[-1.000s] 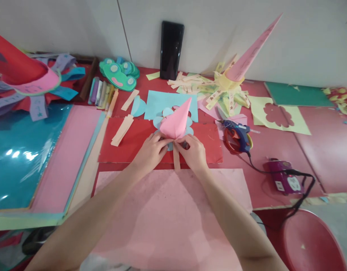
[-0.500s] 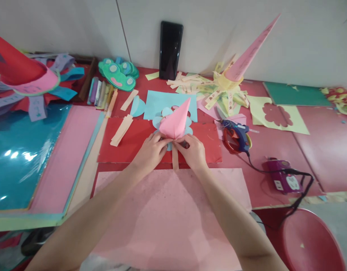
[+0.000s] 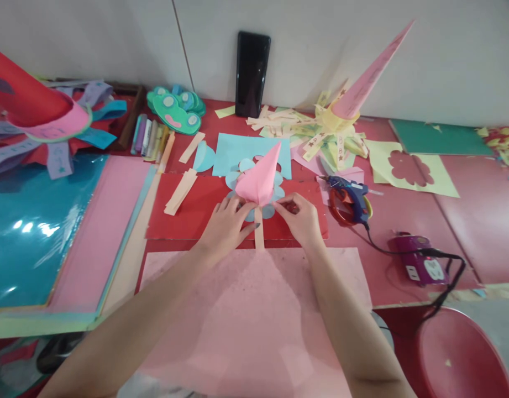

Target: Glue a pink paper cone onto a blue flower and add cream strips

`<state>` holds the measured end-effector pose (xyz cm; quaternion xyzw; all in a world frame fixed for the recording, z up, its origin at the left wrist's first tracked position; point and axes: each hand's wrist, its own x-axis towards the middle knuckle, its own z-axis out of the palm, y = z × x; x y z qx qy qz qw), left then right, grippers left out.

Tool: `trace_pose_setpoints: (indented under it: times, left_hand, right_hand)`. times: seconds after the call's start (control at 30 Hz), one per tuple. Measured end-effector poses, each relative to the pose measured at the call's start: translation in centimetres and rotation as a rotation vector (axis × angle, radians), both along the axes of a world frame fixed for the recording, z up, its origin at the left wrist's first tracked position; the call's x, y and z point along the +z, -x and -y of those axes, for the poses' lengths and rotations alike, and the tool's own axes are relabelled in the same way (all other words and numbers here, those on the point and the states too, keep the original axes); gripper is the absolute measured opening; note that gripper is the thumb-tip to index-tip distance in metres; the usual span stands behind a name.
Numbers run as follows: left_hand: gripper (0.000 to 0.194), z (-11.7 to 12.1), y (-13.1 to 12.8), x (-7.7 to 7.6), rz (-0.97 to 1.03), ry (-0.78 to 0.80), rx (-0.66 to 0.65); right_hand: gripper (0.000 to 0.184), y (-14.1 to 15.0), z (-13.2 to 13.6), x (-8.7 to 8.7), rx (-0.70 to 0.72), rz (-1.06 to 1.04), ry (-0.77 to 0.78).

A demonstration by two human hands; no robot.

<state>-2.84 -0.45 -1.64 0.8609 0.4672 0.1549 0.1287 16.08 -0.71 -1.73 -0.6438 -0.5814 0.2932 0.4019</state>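
A pink paper cone (image 3: 260, 179) stands tilted on a light blue paper flower (image 3: 241, 167), over a red sheet (image 3: 183, 213). A beige paper strip (image 3: 259, 235) runs from the cone's base toward me. My left hand (image 3: 227, 224) pinches the cone's lower left edge, thumb on the base and a finger reaching onto the strip. My right hand (image 3: 299, 218) rests on the red sheet just right of the cone, apart from it, with fingertips pinched together; what they hold, if anything, is hidden.
A blue glue gun (image 3: 349, 196) lies to the right, its cord running to a purple power strip (image 3: 418, 265). A large pink sheet (image 3: 254, 320) lies under my forearms. Loose beige strips (image 3: 179, 190), markers (image 3: 148, 135), a phone (image 3: 252, 66) against the wall, other paper cones (image 3: 362, 83) and a red stool (image 3: 461, 354) surround the spot.
My right hand has let go of the cone's base and slid a little to the right. My left hand stays at the cone, one finger now extended onto the strip.
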Motion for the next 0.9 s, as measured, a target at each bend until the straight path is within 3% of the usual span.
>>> trace_pose_setpoints:
  times: [0.5,0.9]
  left_hand:
    - [0.031,0.2,-0.5,0.0,-0.052,-0.078,0.044]
    - [0.032,0.2,-0.7,0.3,-0.07,-0.029,0.075]
  right_hand:
    - [0.011,0.7,0.1,-0.5,0.055,0.163,-0.027]
    - [0.005,1.6,0.3,-0.8,0.138,0.204,-0.109]
